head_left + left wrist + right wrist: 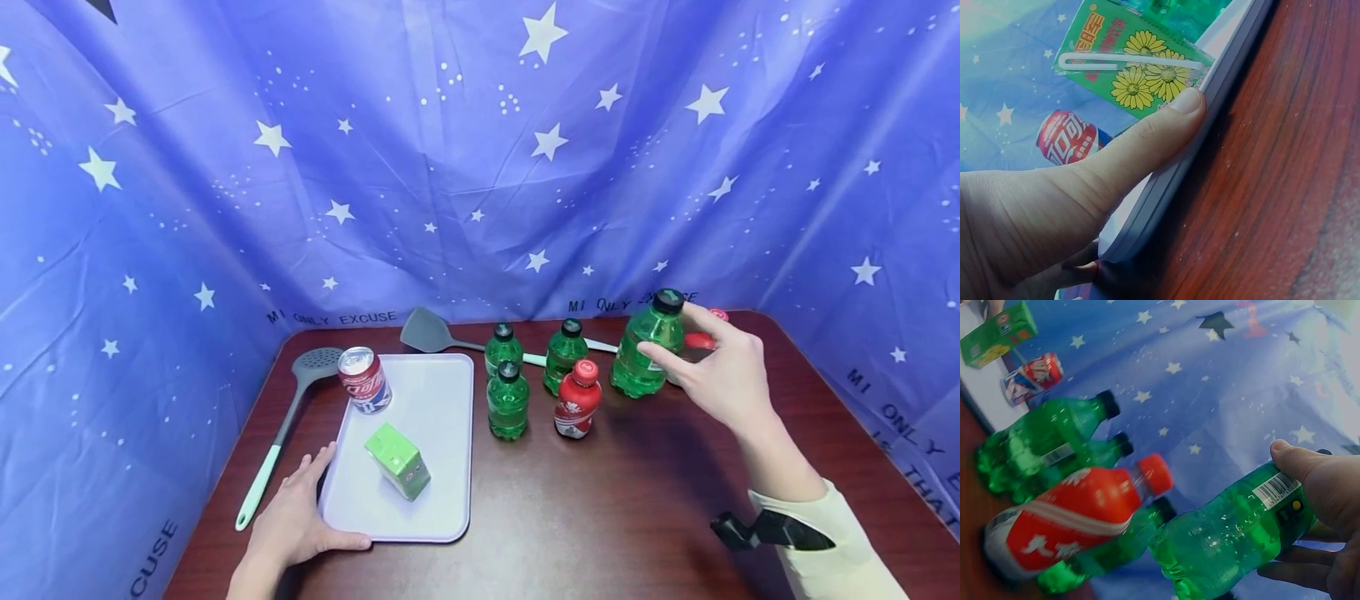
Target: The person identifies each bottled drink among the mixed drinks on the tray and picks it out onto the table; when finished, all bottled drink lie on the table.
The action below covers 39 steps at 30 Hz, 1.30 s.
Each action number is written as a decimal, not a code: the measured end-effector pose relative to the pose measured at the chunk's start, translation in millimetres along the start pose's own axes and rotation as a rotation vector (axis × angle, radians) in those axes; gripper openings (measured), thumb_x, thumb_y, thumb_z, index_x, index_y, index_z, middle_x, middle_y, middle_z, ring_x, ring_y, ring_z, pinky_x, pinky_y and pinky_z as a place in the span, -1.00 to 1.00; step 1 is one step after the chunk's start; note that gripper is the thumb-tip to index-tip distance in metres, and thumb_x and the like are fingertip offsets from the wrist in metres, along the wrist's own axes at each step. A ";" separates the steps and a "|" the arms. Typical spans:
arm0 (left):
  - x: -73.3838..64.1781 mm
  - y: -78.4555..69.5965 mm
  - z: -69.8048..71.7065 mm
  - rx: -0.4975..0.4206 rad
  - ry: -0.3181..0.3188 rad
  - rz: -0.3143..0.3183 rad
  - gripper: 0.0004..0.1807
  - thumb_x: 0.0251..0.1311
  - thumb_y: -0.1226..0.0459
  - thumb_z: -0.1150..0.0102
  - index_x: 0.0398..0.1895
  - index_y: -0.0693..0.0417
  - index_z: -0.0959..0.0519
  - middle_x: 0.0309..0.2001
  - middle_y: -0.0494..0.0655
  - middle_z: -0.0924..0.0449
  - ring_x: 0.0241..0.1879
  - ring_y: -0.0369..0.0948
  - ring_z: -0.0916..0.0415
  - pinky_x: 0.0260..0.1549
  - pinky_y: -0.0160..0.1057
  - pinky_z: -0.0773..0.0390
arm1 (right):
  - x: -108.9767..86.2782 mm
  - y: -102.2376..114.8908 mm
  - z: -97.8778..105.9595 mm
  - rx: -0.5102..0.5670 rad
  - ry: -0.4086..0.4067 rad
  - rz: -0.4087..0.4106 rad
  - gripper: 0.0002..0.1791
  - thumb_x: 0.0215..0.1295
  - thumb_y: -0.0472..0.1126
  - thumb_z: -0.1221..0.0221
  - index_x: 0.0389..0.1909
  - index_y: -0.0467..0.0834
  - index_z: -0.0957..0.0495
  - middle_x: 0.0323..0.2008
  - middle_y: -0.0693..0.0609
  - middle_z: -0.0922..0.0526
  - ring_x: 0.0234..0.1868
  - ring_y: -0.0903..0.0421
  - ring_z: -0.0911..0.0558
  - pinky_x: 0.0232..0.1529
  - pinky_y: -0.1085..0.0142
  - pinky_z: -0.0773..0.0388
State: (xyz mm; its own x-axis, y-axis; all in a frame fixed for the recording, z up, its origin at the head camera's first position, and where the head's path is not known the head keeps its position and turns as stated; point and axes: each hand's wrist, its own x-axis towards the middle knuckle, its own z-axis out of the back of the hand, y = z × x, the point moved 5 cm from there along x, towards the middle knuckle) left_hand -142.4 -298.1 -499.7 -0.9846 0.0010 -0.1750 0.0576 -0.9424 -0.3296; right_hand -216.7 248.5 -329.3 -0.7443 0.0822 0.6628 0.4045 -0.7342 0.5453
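Observation:
My right hand point(723, 375) holds a green soda bottle point(647, 350) with a black cap, thumb on one side and fingers on the other. In the right wrist view the bottle hangs tilted, its barcode close to the thumb. My left hand point(296, 508) spreads around the near left corner of a white tray point(442, 508), its thumb lying along the near rim. On the tray stand a green drink carton point(397, 460) and a red soda can point(365, 381). The left wrist view shows yellow flowers and a wrapped straw on the carton point(1141, 69).
Several green bottles point(508, 404) and a red bottle point(577, 402) stand right of the tray. A slotted turner point(288, 408) lies left of it, a grey spatula point(427, 332) behind. Behind my right hand is a red-capped item point(718, 315), mostly hidden. A starry curtain point(480, 167) surrounds the table.

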 end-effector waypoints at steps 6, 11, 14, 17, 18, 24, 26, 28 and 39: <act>-0.2 -2.1 1.3 -0.004 -0.007 -0.006 0.77 -0.70 -0.55 -0.64 0.70 0.10 -0.10 0.60 0.42 -0.19 0.51 0.50 -0.22 0.14 0.51 -0.54 | -18.3 -22.4 6.8 -0.024 0.029 -0.071 -0.36 -0.13 -0.25 -0.69 0.09 -0.13 -0.76 -0.23 -0.22 -0.83 -0.42 0.76 -0.48 -0.36 0.76 -0.42; 0.5 -4.3 1.0 -0.005 -0.007 -0.011 0.76 -0.69 -0.55 -0.64 0.69 0.12 -0.11 0.60 0.41 -0.21 0.53 0.47 -0.22 0.17 0.50 -0.53 | -30.4 -35.8 11.2 -0.078 0.057 -0.102 -0.40 -0.11 -0.21 -0.69 0.04 -0.14 -0.75 -0.20 -0.19 -0.84 -0.43 0.81 -0.44 -0.36 0.76 -0.40; 0.5 -4.5 1.5 -0.008 -0.007 -0.014 0.76 -0.69 -0.54 -0.64 0.69 0.13 -0.12 0.60 0.39 -0.22 0.53 0.47 -0.22 0.18 0.50 -0.53 | -37.4 -42.1 10.7 -0.087 0.065 -0.102 -0.38 -0.14 -0.20 -0.71 0.04 -0.12 -0.75 -0.19 -0.19 -0.84 -0.41 0.85 -0.45 -0.35 0.78 -0.41; 0.4 -3.7 2.8 -0.007 -0.014 -0.016 0.75 -0.70 -0.53 -0.66 0.68 0.13 -0.13 0.60 0.36 -0.23 0.53 0.46 -0.21 0.20 0.49 -0.51 | -43.1 -47.4 6.8 -0.063 0.084 -0.103 -0.36 -0.17 -0.21 -0.72 0.04 -0.12 -0.75 -0.20 -0.20 -0.84 -0.39 0.84 -0.49 -0.34 0.78 -0.45; 0.5 -3.3 3.1 -0.007 -0.015 -0.017 0.76 -0.70 -0.53 -0.66 0.68 0.13 -0.13 0.60 0.35 -0.24 0.54 0.45 -0.21 0.21 0.49 -0.51 | -44.5 -49.0 5.1 -0.055 0.093 -0.105 -0.35 -0.17 -0.20 -0.72 0.05 -0.13 -0.75 -0.20 -0.21 -0.84 -0.38 0.84 -0.50 -0.34 0.79 -0.46; 4.8 -2.6 0.9 -0.017 -0.018 -0.029 0.76 -0.68 -0.54 -0.64 0.69 0.13 -0.12 0.61 0.34 -0.24 0.56 0.41 -0.20 0.23 0.46 -0.52 | -49.1 -58.6 0.5 -0.067 0.134 -0.128 -0.35 -0.16 -0.15 -0.73 0.02 -0.17 -0.73 -0.21 -0.21 -0.85 -0.39 0.83 -0.49 -0.34 0.79 -0.46; 7.2 -3.1 -0.5 -0.020 -0.018 -0.036 0.76 -0.69 -0.54 -0.64 0.69 0.12 -0.13 0.61 0.33 -0.24 0.57 0.40 -0.20 0.23 0.46 -0.52 | -52.1 -61.9 0.9 -0.078 0.146 -0.140 -0.36 -0.16 -0.13 -0.73 0.00 -0.18 -0.72 -0.21 -0.23 -0.85 -0.39 0.83 -0.49 -0.34 0.78 -0.47; 8.7 -3.5 -1.7 -0.022 -0.017 -0.041 0.76 -0.70 -0.54 -0.64 0.69 0.12 -0.13 0.61 0.32 -0.24 0.57 0.39 -0.20 0.23 0.46 -0.52 | -55.6 -64.7 0.8 -0.090 0.162 -0.152 -0.36 -0.15 -0.12 -0.73 0.00 -0.20 -0.72 -0.21 -0.24 -0.85 -0.38 0.84 -0.48 -0.34 0.78 -0.46; 12.7 -6.4 0.3 -0.005 -0.002 -0.040 0.75 -0.69 -0.54 -0.64 0.69 0.12 -0.13 0.60 0.38 -0.23 0.54 0.44 -0.22 0.20 0.47 -0.53 | -65.8 -72.5 -5.4 -0.095 0.201 -0.166 -0.35 -0.12 -0.11 -0.72 0.03 -0.19 -0.69 -0.17 -0.22 -0.85 -0.38 0.74 -0.55 -0.35 0.76 -0.50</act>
State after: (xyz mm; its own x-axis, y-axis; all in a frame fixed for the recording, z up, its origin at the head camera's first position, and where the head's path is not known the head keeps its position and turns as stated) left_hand -155.3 -292.1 -499.5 -0.9865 0.0383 -0.1592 0.0185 -0.9400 -0.3408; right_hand -200.0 292.6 -415.2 -0.8905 0.0785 0.4481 0.2236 -0.7822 0.5815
